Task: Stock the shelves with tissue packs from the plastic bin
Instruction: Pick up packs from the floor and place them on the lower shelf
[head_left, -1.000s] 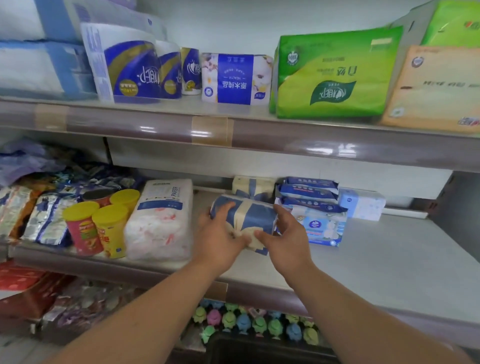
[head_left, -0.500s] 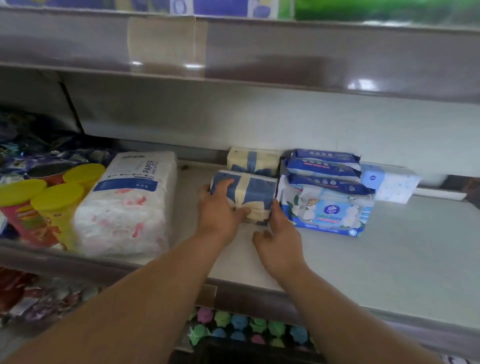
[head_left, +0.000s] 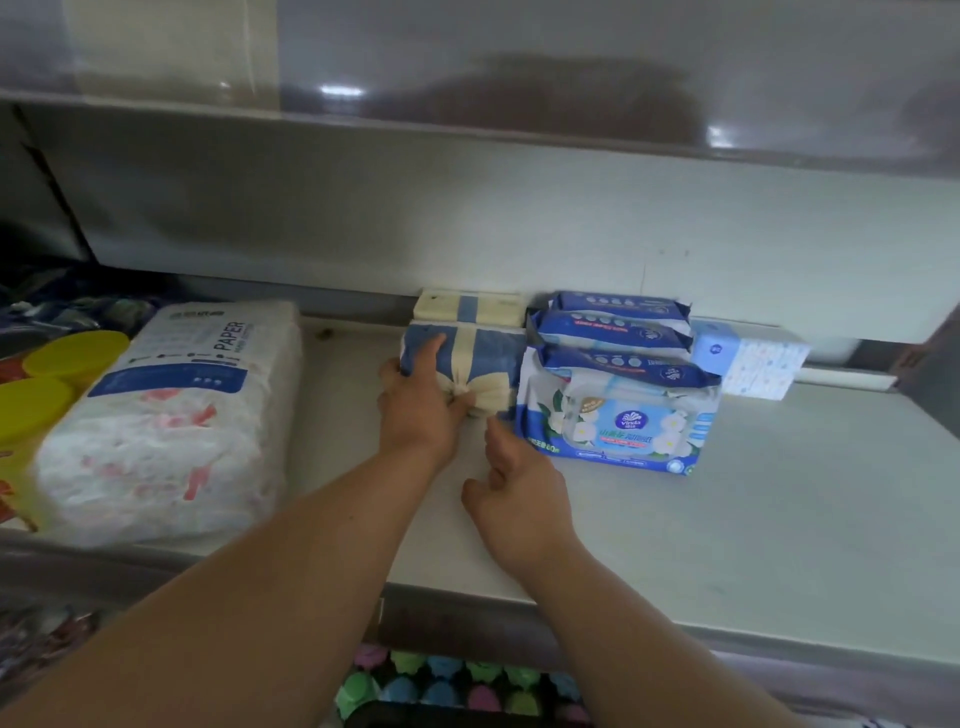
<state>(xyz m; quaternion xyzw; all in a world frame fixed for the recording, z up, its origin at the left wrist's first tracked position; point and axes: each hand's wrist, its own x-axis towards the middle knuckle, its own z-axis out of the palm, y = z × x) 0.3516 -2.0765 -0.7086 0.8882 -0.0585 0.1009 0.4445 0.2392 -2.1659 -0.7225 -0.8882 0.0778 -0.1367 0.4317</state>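
A blue and cream tissue pack (head_left: 485, 356) lies on the grey shelf (head_left: 727, 525), in front of a matching pack (head_left: 467, 307) at the back wall. My left hand (head_left: 415, 415) grips its left front end, one finger along its top and the thumb on its front face. My right hand (head_left: 519, 499) hovers just in front of the pack's right corner, fingers relaxed and holding nothing. The plastic bin is not clearly visible.
A stack of blue wet-wipe packs (head_left: 618, 410) touches the pack's right side, with a light blue tissue box (head_left: 753, 358) behind. A big white paper pack (head_left: 171, 415) and yellow-lidded cans (head_left: 41, 400) stand left. The upper shelf's edge (head_left: 467, 104) hangs overhead. Colourful small items (head_left: 452, 680) sit below.
The pack has been set down and slid back against the rear pack. My right hand has let go and drawn back towards me. The camera has tilted down and closer.
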